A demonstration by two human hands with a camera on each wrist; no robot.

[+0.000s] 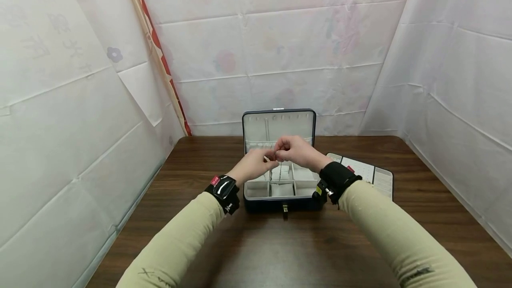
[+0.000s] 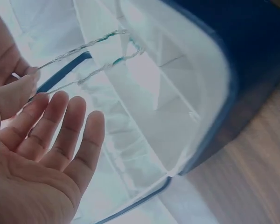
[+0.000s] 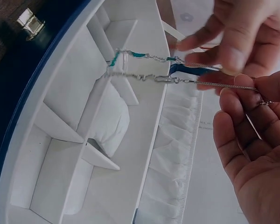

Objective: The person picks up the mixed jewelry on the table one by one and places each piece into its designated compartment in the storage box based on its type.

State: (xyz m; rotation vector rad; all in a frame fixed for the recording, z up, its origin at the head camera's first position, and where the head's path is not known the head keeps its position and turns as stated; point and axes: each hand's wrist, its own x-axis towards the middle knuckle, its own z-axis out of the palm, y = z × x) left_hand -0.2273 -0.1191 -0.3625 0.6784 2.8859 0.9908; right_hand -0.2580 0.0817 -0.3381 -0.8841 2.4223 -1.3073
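A: State of fingers at left hand [image 1: 254, 163] and right hand [image 1: 301, 151]?
B: Pinched on one strand each of silver chain necklace [image 3: 164, 80] with green segments.
A: Location of necklace?
B: Hanging in a loop over open jewellery box [image 1: 262, 206], near middle of far edge of desk [image 1: 280, 257]. Fitted with front latch [image 1: 285, 210], facing near edge.
A: Adjacent item?
B: Sectioned tray [image 1: 366, 171], between box and right edge; partly hidden in head view.

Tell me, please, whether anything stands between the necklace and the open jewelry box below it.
Nothing visible does: the necklace hangs from the fingers over the jewelry box, whose lid stands raised behind. White cushions do occupy the box's middle, though.
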